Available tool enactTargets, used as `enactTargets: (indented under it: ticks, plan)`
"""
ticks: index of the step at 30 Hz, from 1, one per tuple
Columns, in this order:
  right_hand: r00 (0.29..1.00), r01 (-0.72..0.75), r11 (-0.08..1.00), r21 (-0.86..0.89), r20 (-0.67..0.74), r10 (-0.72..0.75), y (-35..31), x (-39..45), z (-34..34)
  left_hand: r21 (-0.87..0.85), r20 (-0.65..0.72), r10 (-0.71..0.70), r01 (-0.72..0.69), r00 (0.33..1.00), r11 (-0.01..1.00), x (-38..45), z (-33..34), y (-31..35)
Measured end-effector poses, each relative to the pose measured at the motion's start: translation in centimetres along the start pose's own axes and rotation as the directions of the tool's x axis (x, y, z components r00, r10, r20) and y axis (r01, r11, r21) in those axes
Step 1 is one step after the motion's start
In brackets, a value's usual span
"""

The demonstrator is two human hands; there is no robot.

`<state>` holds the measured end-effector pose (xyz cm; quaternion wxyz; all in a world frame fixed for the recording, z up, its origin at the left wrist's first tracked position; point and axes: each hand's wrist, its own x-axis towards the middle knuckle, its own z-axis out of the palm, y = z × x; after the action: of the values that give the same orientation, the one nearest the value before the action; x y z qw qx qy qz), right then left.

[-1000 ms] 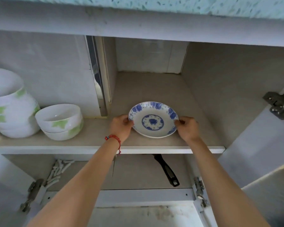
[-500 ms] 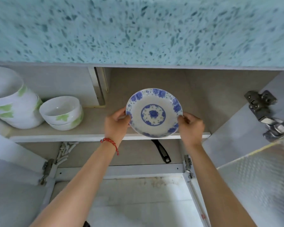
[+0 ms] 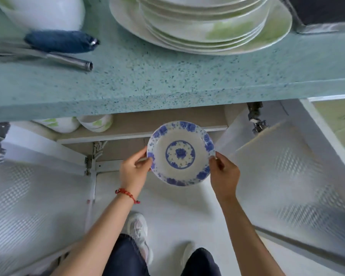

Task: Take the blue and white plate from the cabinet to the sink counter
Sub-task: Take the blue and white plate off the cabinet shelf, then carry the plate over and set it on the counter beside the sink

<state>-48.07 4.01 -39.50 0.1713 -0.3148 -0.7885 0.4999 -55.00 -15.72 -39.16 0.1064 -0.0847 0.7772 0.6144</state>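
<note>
The blue and white plate [image 3: 180, 153] has a blue flower rim and a round blue centre. It is out of the cabinet, held level in the air in front of the shelf edge and below the counter's front edge. My left hand [image 3: 134, 172] grips its left rim and my right hand [image 3: 224, 176] grips its right rim. The speckled turquoise counter [image 3: 147, 76] runs across the upper half of the view.
A stack of white and green plates [image 3: 203, 22] and a dark blue folded umbrella [image 3: 61, 41] lie on the counter. White and green bowls [image 3: 95, 122] stay on the cabinet shelf. Open cabinet doors [image 3: 293, 176] stand at both sides. My shoe [image 3: 138, 232] is on the white floor.
Both hands lifted the plate off the shelf and drew it out of the cabinet toward me. The view has risen, so the countertop and its dishes now show.
</note>
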Motion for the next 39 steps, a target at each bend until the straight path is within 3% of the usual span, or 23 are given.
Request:
enactTargets:
  ticks: [3,12,17,21,30,39]
  plan:
    - [0.986,-0.156,0.988,0.02,0.054,0.155,-2.3,-3.5,-3.2,-0.016,0.012,-0.059,0.059,0.998,0.998,-4.6,-1.1,2.2]
    - [0.99,-0.127,0.991,-0.049,0.056,0.13,-10.5,-11.9,-12.5,0.073,0.032,-0.049,0.046,0.998,0.996,-16.3,-5.6,10.9]
    - [0.992,-0.116,0.992,-0.04,-0.048,0.114,-15.5,-15.5,-15.5,0.113,0.09,0.019,-0.029,0.996,0.993,-18.9,-8.0,15.5]
    - [0.966,-0.177,0.984,-0.02,-0.193,0.17,-18.3,-17.9,-17.3,0.145,0.218,0.055,-0.088,0.974,0.985,-19.0,-8.6,19.1]
    - [0.823,-0.253,0.964,0.087,-0.504,0.262,-20.2,-22.8,-21.8,0.18,0.587,0.161,-0.322,0.793,0.929,-20.0,-5.2,24.0]
    - [0.599,-0.354,0.909,0.219,-0.693,0.4,-16.8,-29.2,-30.1,0.098,0.806,0.113,-0.319,0.581,0.943,-27.3,3.6,24.7]
